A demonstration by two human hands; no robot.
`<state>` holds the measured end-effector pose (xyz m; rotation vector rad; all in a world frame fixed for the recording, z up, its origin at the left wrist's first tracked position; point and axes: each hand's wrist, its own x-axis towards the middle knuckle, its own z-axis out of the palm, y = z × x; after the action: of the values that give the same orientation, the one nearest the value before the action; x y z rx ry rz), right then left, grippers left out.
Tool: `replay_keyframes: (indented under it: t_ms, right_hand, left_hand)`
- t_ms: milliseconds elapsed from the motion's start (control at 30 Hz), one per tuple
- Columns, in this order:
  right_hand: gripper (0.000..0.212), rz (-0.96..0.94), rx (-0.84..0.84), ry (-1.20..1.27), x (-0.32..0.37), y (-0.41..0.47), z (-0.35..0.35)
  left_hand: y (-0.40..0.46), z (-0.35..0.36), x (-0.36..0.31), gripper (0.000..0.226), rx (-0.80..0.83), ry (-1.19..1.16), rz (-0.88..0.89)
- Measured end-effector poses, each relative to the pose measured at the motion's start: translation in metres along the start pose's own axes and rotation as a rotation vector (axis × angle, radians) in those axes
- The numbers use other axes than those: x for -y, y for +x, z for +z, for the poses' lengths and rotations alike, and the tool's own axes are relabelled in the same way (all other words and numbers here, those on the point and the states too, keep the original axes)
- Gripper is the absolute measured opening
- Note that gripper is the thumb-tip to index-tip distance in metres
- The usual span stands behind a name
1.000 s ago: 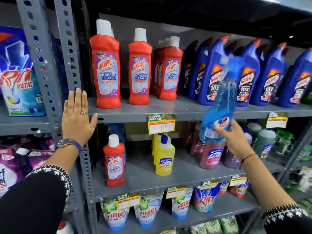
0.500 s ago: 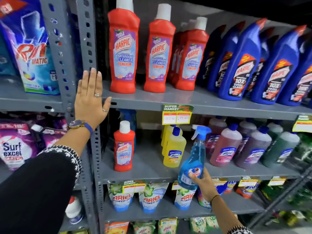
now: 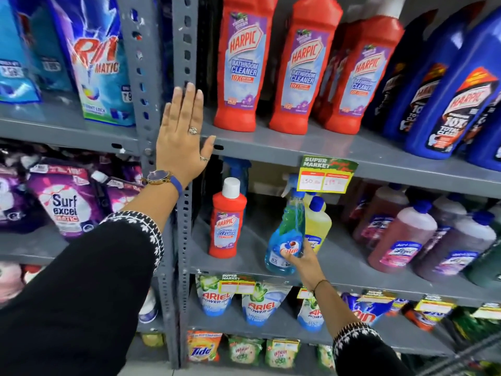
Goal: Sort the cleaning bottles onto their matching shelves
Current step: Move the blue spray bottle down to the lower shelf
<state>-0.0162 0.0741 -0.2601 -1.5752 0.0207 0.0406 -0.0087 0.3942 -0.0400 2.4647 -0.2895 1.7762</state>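
Holding the blue spray bottle [image 3: 286, 240] low in my right hand [image 3: 302, 260], I set it on the middle shelf [image 3: 244, 256], just in front of the yellow bottle [image 3: 317, 226]. My left hand [image 3: 181, 142] lies flat and open on the shelf post [image 3: 184, 240], grasping nothing. I should lower it straight, feel it stand, then let go.

Clear blue spray bottle [image 3: 284, 245]; red Harpic bottle [image 3: 227, 226], white cap; yellow bottle [image 3: 320, 226], blue cap; grey shelf [image 3: 244, 253]; black sleeve [image 3: 81, 280], white embroidered cuff.
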Motion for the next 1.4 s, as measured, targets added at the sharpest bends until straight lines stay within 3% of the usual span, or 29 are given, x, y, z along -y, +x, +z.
replay_keyframes:
  t_ms: [367,567,633,767,900,1033,1100,1233,1300,1400]
  right_hand:
    - [0.047,-0.018,0.073,-0.044,0.002,0.036,0.046]
    - [0.087,-0.005,0.064,0.027,-0.022,0.047,0.05]
    - [0.091,-0.009,0.065,0.051,-0.027,0.05,0.05]
    - [0.087,-0.016,0.084,0.044,-0.024,0.049,0.051]
    - [0.059,-0.009,0.093,0.012,-0.023,0.049,0.05]
    - [0.062,-0.002,0.086,-0.013,-0.024,0.048,0.05]
    - [0.057,-0.004,0.041,-0.035,-0.027,0.045,0.05]
    - [0.071,-0.014,-0.117,0.011,-0.032,0.025,0.055]
    - [0.068,-0.007,-0.32,0.0,-0.033,0.006,0.064]
    - [0.045,-0.009,-0.591,-0.13,-0.037,-0.021,0.092]
  left_hand:
    - [0.001,0.001,0.001,0.072,-0.007,0.015,0.028]
    - [0.0,0.002,0.001,0.068,-0.011,0.021,0.032]
    - [0.001,0.003,0.002,0.066,-0.014,0.016,0.037]
    - [0.001,0.002,0.0,0.064,-0.015,0.007,0.034]
    - [0.002,0.002,-0.001,0.064,-0.015,0.009,0.029]
    - [0.002,0.001,-0.001,0.066,-0.017,0.01,0.024]
    - [0.002,0.001,-0.001,0.066,-0.019,0.012,0.023]
    - [0.001,0.001,-0.001,0.066,-0.018,0.018,0.026]
    - [0.001,0.002,0.0,0.066,-0.018,0.02,0.026]
    - [0.001,0.002,0.0,0.066,-0.021,0.026,0.024]
